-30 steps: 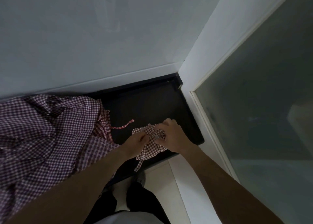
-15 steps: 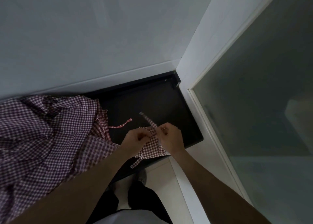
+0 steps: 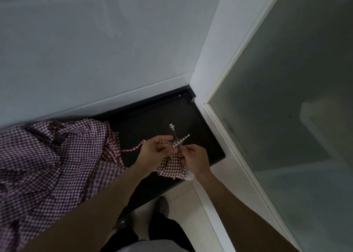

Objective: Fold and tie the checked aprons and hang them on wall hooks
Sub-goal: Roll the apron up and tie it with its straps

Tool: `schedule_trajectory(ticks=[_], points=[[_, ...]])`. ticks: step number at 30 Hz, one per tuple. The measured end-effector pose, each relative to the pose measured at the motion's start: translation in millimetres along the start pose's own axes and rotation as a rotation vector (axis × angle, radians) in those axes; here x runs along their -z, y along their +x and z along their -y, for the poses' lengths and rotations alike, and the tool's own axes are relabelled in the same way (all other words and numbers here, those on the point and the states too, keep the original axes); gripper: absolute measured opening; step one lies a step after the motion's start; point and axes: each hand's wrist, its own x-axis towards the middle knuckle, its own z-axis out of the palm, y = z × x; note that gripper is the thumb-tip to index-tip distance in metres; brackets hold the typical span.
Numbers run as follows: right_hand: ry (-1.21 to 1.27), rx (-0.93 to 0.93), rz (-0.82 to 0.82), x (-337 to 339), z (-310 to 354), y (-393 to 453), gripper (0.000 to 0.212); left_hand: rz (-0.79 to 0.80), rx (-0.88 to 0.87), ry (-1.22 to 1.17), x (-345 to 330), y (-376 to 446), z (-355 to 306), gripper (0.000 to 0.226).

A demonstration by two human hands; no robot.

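A heap of checked aprons (image 3: 47,166) covers the left of the black counter (image 3: 152,118), below a pale wall (image 3: 95,51) and beside a glass panel (image 3: 286,118). Left hand (image 3: 154,150) and right hand (image 3: 194,160) pinch the crossed ties (image 3: 178,140) of the folded apron (image 3: 172,167), held over the counter's front edge.

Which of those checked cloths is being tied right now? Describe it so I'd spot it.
Find the black counter in the corner. The small folded apron sits at its front edge between both hands, two crossed strap ends sticking up. The big heap on the left lies loose and crumpled.
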Motion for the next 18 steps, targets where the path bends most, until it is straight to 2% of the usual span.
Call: schedule_trajectory(ticks=[4,8,11,14,18], points=[[-0.081,0.207,0.073,11.3,14.7,-3.2,0.014,0.024,-0.082,0.296,-5.6,-0.2,-17.0,0.045],[-0.028,0.307,0.098,25.6,30.2,-10.9,0.016,-0.025,-0.055,0.247,-6.3,-6.5,-31.3,0.069],[-0.008,0.395,0.112,34.7,38.7,-18.5,0.016,-0.019,-0.072,0.264,-6.5,-11.7,-41.3,0.077],[-0.024,0.417,0.118,41.7,51.6,-22.3,0.016,-0.08,-0.107,0.295,-3.2,-13.4,-54.0,0.066],[-0.068,0.468,0.05,49.1,68.8,-30.2,0.015,-0.119,-0.237,0.287,-2.6,-20.5,-71.0,0.022]])
